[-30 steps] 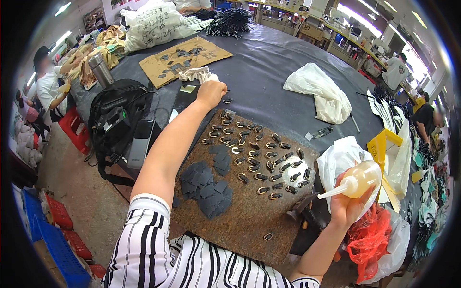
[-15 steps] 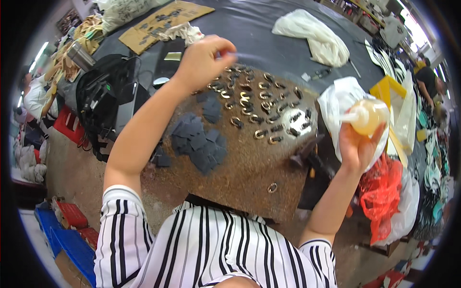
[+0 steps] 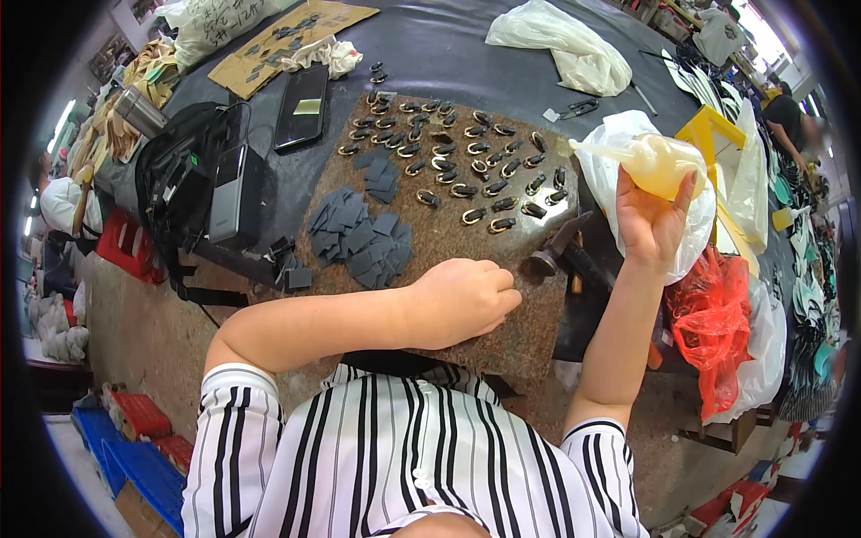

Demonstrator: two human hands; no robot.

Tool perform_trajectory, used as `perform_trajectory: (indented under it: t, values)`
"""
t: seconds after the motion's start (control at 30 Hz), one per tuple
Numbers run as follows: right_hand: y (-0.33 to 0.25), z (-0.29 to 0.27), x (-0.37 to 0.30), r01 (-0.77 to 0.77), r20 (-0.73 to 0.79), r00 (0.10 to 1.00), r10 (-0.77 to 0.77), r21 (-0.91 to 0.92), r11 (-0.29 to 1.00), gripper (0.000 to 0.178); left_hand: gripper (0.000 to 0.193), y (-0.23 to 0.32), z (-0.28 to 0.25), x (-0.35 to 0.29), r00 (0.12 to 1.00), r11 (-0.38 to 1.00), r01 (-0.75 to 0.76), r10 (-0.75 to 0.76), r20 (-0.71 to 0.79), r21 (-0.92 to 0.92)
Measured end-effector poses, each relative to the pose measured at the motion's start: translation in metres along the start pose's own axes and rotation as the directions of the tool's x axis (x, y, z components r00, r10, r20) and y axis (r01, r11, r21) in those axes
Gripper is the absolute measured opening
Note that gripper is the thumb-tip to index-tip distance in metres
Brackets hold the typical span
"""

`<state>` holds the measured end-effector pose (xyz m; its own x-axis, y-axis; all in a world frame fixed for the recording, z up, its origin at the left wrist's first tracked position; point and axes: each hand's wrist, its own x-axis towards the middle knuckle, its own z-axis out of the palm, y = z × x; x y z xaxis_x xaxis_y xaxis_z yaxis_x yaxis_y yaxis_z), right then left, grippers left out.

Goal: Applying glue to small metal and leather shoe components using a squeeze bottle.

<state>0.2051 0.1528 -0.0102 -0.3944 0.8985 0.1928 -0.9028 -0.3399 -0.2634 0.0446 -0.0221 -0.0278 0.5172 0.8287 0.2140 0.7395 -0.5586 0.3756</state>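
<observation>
My left hand (image 3: 471, 303) is curled closed low over the near part of a brown speckled board (image 3: 430, 260); its fingertips, and anything in them, are hidden beneath it. In my right hand (image 3: 650, 220), held up at the right, is a squeeze bottle (image 3: 665, 164) of amber liquid, tilted so its pale nozzle (image 3: 599, 149) points left. Several gold rings with black strips (image 3: 464, 191) lie spread over the board's far half. Left of them sits a loose pile of dark grey squares (image 3: 359, 238). A hammer (image 3: 549, 255) rests at the board's right edge.
A phone (image 3: 301, 106) and a black bag (image 3: 193, 170) lie left of the board. Beyond the right hand are a white plastic bag (image 3: 596, 166), a red bag (image 3: 713, 327) and a yellow frame (image 3: 713, 130). Cardboard (image 3: 287, 45) with dark pieces lies at the far left.
My left hand has come from the board's far edge back to its near part, where a lone gold ring lay; that ring is now out of sight. The bottle has tipped further, nozzle upward.
</observation>
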Motion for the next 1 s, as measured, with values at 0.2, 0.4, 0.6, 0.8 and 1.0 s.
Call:
perform_trajectory:
  t: [0.2,0.4,0.6,0.8,1.0]
  values:
    - [0.0,0.002,-0.001,-0.007,0.001,1.0,0.007,0.001,1.0,0.039,0.009,-0.012,-0.011,0.003,0.979,0.943,0.079,-0.134,-0.152,-0.324]
    - [0.003,0.002,-0.003,-0.035,0.032,0.999,0.034,0.032,0.999,0.039,0.011,-0.034,-0.026,-0.001,0.868,0.092,0.185,-0.482,0.119,-0.978]
    - [0.005,0.009,-0.005,-0.052,-0.008,0.999,0.053,0.018,0.998,0.04,0.01,-0.04,-0.028,-0.004,0.848,-0.163,0.089,-0.505,0.16,-0.983]
    - [0.008,0.008,-0.005,-0.018,-0.007,1.0,0.017,-0.052,0.998,0.039,0.017,-0.036,-0.031,-0.003,0.832,-0.006,0.052,-0.553,0.047,-0.999]
    - [0.013,0.013,-0.01,-0.006,0.004,1.0,0.007,-0.081,0.997,0.039,0.017,-0.036,-0.032,-0.007,0.825,-0.022,0.026,-0.563,0.033,-0.999]
